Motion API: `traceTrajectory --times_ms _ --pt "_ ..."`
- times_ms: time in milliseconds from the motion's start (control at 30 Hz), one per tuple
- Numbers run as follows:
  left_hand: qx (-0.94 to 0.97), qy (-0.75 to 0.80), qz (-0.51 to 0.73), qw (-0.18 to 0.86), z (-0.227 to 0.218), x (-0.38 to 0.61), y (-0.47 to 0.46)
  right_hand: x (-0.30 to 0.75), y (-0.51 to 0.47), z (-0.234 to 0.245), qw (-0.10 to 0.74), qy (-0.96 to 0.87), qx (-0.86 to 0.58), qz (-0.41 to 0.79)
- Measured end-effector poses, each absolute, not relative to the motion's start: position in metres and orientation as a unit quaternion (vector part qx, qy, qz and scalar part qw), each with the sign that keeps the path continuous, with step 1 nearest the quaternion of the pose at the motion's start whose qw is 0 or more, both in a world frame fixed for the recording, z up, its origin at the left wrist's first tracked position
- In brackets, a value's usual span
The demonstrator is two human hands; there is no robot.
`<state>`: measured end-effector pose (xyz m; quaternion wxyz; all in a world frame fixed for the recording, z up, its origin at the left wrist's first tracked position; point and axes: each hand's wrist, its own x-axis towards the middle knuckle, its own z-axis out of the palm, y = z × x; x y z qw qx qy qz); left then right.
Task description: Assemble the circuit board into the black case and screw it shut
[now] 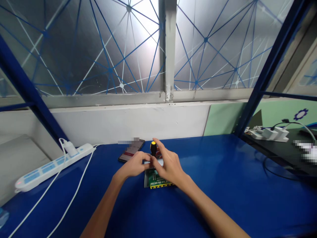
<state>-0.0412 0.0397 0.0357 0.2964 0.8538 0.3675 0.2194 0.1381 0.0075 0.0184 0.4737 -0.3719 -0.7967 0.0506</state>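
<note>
A screwdriver [153, 149] with a black handle and yellow cap stands upright at the middle of the table. My right hand [169, 162] is closed around its handle, the index finger raised behind it and the thumb lower down. Close by on the left, my left hand [137, 163] has its thumb and fingers drawn together at the screwdriver's lower end; what they grip is hidden. Below both hands lies a green circuit board [156, 178] in a grey housing, with a yellow strip [162, 186] along its near edge. The screwdriver's tip is out of sight.
A phone [128, 152] lies behind my left hand on the blue table [213, 178]. To the left is a white power strip [53, 168] with a plugged-in charger and white cables. Another power strip [268, 134] and black cable sit on the dark surface at right.
</note>
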Motion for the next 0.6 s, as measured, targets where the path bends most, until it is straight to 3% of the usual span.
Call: traceTrajectory --times_ms 600 --pt "0.844 0.409 0.23 0.258 0.0331 -0.0416 0.0427 0.1401 0.009 0.0164 0.48 -0.789 -0.382 0.038"
